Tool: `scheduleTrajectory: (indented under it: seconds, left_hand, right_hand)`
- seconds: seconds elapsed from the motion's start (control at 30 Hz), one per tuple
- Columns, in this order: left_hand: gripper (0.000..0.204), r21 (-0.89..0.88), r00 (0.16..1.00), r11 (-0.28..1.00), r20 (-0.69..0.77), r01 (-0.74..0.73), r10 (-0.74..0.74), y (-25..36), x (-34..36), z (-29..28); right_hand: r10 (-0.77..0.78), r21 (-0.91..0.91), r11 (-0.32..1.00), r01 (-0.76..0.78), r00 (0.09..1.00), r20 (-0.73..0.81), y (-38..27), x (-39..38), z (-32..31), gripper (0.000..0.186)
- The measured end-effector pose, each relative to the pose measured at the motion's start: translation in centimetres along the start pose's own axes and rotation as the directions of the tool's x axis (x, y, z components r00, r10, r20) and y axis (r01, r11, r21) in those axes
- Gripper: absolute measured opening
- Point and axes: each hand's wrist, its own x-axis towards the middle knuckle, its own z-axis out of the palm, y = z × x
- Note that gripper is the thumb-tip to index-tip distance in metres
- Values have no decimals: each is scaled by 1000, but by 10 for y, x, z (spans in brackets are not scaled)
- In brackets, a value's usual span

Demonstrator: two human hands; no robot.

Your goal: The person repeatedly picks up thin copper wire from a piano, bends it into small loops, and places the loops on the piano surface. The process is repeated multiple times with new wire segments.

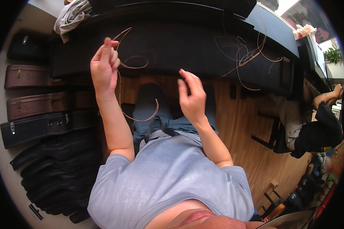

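Raised over the near left part of a black-covered table [172, 45], my left hand [106, 63] is closed, thumb and fingers pinching a thin copper-coloured wire string [157, 107]. The string looks like a wound instrument string. Its curls show above and beside the fist, and one long end hangs down past my wrist and bends up over my lap. My right hand [193, 95] is by the table's front edge, thumb and fingers apart, with nothing visible in it. Farther right on the table lies a loose tangle of similar strings [252, 56].
Several instrument cases [34, 103] are stacked at the left, with black soft bags [57, 171] nearer. A grey cloth [72, 19] hangs at the table's far left corner. To the right, another person in dark clothes [317, 129] sits by a black stool [269, 131] on the wooden floor.
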Motion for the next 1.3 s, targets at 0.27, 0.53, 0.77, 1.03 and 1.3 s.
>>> scheduleTrajectory:
  seconds: [0.27,0.53,0.77,1.03,1.3]
  left_hand:
    - [28,22,999,998,-4,55,-54,-1,-9,24]
    - [21,96,944,987,-291,-132,155,19,-29,-26]
    - [24,927,899,335,-282,167,335,62,-49,-109]
    - [28,666,853,598,518,-446,58,46,-92,47]
    - [27,591,730,676,674,-440,-114,27,-78,59]
  right_hand:
    - [-360,101,931,352,831,423,-61,1,-5,41]
    - [-40,167,984,-54,860,510,-43,-16,-12,18]
    - [86,356,791,-498,666,741,-31,-12,-30,39]
    - [63,421,663,-618,607,792,-46,11,-23,36]
    - [109,561,274,-781,604,789,-28,17,-36,30]
